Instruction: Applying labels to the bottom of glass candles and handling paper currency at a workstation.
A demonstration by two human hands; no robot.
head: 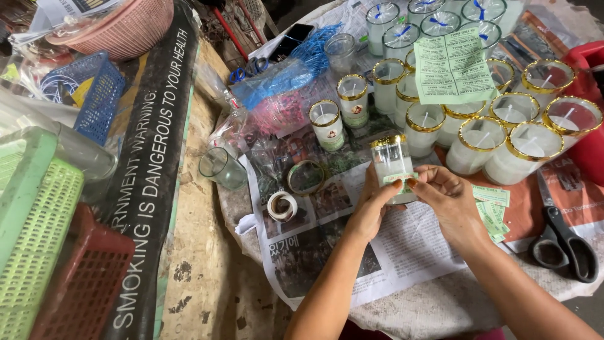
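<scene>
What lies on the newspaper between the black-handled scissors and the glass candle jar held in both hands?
In the head view, small green paper labels lie loose between the scissors and the candle jar, partly behind the right hand; the left hand is on the far side.

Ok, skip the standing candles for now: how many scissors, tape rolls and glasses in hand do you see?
Scissors: 2 (black scissors, blue-handled scissors)
Tape rolls: 2 (white tape roll, clear tape roll)
Glasses in hand: 1 (candle glass, held between left hand and right hand)
Total: 5
</scene>
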